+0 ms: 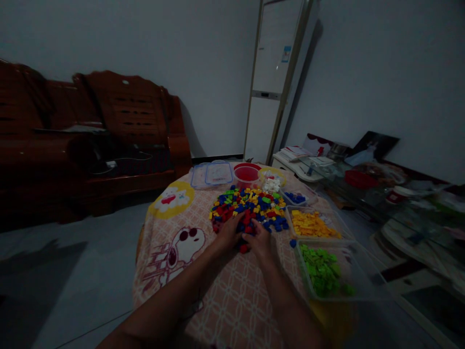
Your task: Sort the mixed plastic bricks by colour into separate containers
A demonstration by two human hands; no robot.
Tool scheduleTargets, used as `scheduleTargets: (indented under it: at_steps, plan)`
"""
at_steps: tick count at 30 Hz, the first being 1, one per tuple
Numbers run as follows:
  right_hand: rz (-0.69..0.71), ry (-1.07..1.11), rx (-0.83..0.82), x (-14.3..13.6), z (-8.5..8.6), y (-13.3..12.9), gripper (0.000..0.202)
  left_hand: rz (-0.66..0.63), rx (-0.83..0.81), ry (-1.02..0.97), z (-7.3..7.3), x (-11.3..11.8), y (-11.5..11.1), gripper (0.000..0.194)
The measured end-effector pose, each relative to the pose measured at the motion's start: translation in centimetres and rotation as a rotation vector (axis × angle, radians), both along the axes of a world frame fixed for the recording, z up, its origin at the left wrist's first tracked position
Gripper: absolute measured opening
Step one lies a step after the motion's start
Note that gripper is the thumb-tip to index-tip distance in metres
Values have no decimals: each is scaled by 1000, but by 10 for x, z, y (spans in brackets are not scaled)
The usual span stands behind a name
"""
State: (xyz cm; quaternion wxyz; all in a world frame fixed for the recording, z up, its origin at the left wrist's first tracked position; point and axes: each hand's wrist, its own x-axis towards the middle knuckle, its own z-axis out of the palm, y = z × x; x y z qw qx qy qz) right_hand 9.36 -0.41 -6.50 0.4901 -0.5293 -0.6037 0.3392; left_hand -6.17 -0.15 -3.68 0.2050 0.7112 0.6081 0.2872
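Observation:
A pile of mixed red, blue, yellow and green toy bricks (256, 201) lies on the patterned tablecloth (232, 300). At its near edge, my left hand (229, 232) reaches in from the left, its fingers bent against red and blue bricks. My right hand (259, 238) is close on the right, fingers curled toward the same bricks. Between the two hands are red bricks (247, 220); in the dim picture the fingertips and anything they pinch are too small to tell. One blue brick (292, 243) lies apart, right of my right hand.
Clear trays with yellow bricks (314, 224), green bricks (321, 271) and blue bricks (295, 198) line the right side. Behind the pile are white bricks (271, 184), a red round container (247, 174) and a clear lid (212, 174). A cluttered glass table (334, 177) stands right.

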Motion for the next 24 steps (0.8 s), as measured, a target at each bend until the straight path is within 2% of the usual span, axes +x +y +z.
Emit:
scheduleTargets:
  at_steps: [3,7,11,14,16,19,21,24]
  plan:
    - [34,215,-153,-6,11,17,64,-101,76,-67,4,1,16,69]
    - [27,418,-220,-10,41,43,67,-104,142,-71,26,3,51,62]
    - [-5,429,-218,-12,75,72,65,-85,160,-40,53,4,86,60]
    - [13,352,-175,-3,89,83,65,-122,208,-31,68,-2,95,64]
    - [12,274,-128,10,87,80,63,-124,236,5,74,-11,88,63]
    - [-18,136,-52,36,71,59,60,-54,181,119,77,-28,58,58]
    - [-10,-8,-71,53,55,38,55,-5,80,211,74,-39,31,60]
    - [-6,-221,-122,71,34,7,49,-53,-85,315,61,-46,-10,75]
